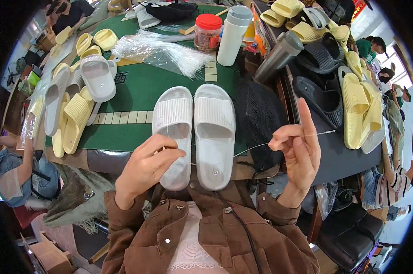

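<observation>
A pair of light grey slide slippers, the left slipper [173, 105] and the right slipper [214, 105], lies side by side at the near table edge, toes away from me. My left hand [151, 157] is closed in a pinch over the left slipper's footbed; a faint thin line shows above its fingers, but what they hold is unclear. To the right of the pair, my right hand [300, 148] pinches a thin pale plastic tie [252, 149] between thumb and fingers, its index finger pointing up. The tie runs behind the right slipper, and its tip sticks out past the hand.
A bundle of clear plastic strands [163, 50] lies on the green mat [138, 93]. Yellow and grey slippers [97, 82] pile up at left, more slippers [359, 100] at right. A red-lidded jar [207, 34], white bottle [234, 39] and steel tumbler [279, 55] stand behind. Other people sit nearby.
</observation>
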`<move>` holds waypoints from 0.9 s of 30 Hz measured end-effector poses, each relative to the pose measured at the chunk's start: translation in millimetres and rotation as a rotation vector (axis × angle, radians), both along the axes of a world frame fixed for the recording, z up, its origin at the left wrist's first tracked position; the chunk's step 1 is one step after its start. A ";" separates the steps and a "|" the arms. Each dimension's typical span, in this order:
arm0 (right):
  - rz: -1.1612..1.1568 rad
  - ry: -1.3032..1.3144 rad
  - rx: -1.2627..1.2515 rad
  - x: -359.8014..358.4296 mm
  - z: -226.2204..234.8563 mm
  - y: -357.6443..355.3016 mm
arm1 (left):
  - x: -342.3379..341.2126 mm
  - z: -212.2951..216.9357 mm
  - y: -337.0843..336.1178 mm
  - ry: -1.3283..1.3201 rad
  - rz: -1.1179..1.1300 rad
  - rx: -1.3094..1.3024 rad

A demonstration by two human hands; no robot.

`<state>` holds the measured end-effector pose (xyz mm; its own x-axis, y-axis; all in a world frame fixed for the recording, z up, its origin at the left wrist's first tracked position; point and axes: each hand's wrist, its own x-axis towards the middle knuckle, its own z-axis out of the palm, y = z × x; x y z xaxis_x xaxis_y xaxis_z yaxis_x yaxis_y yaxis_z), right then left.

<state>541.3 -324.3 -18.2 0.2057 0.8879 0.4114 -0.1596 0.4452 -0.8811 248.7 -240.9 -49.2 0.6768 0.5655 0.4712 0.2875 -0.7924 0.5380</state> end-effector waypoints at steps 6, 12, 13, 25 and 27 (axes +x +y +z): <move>0.170 -0.033 -0.082 10.9 -12.2 9.0 | -20.7 1.7 -13.6 0.093 -0.095 -0.130; 0.142 -0.368 -0.223 -7.3 -18.6 19.6 | -25.4 -25.4 -15.7 0.169 -0.048 -0.227; 0.163 -0.583 -0.247 -7.4 -21.5 21.6 | -24.5 -28.3 -15.8 0.194 -0.004 -0.265; 0.179 -0.904 -0.351 -36.0 -73.9 35.5 | 0.3 -53.5 -18.4 0.212 0.327 -0.150; 0.145 -0.907 -0.322 -40.8 -84.3 39.2 | 5.4 -56.7 -18.0 0.253 0.313 -0.149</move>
<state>500.5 -285.1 -102.5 -0.1904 0.9773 0.0929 0.6054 0.1914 -0.7726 254.1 -258.9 -105.9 0.5454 0.8114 0.2102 0.6396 -0.5650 0.5212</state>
